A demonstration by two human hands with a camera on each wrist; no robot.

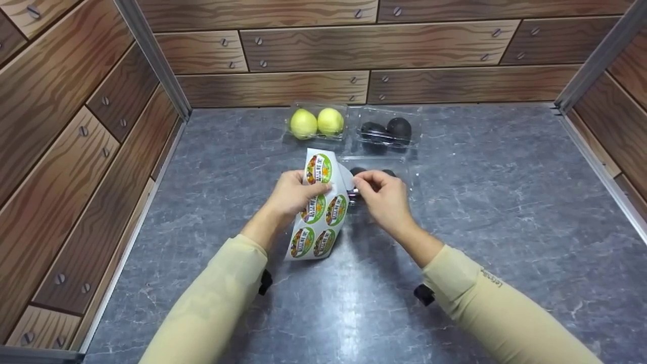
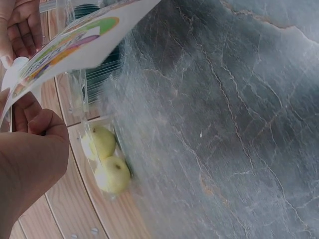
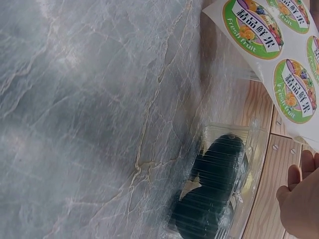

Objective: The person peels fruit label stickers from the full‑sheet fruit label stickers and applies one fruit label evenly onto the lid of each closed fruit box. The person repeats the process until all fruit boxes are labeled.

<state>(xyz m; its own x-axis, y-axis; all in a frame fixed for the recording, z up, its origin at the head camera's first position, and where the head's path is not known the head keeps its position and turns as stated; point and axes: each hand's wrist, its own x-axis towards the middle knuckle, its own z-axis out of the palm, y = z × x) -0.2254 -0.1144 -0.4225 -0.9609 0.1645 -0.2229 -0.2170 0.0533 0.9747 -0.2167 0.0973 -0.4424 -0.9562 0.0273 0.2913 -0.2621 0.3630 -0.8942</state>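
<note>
Grey marbled stone forms the bench (image 1: pixel 505 212), which is walled on three sides by wood-grain panels (image 1: pixel 60 151). At the centre of the head view a white sticker sheet (image 1: pixel 318 212) printed with round green fruit labels is held up off the bench, tilted so that its printed face is turned to the camera; held thus, a label can be worked loose at the sheet's upper right edge. The left hand (image 1: pixel 293 194) is closed round the sheet's left side, thumb laid across the front and fingers curled behind. The right hand (image 1: pixel 384 194) is brought to the sheet's right edge with thumb and forefinger pinched together; what is nipped there appears to be a peeling label or backing strip, though it cannot be told which.

The sheet thus lies between the two hands, touching both, with its lower half hanging free below them. Directly behind the right hand a clear plastic box of dark fruit (image 1: pixel 379 174) is set on the bench, partly hidden by the fingers. Further up the frame, near the back wall, a second box of dark fruit (image 1: pixel 386 131) and a box of two yellow-green fruits (image 1: pixel 317 123) are placed side by side.
</note>
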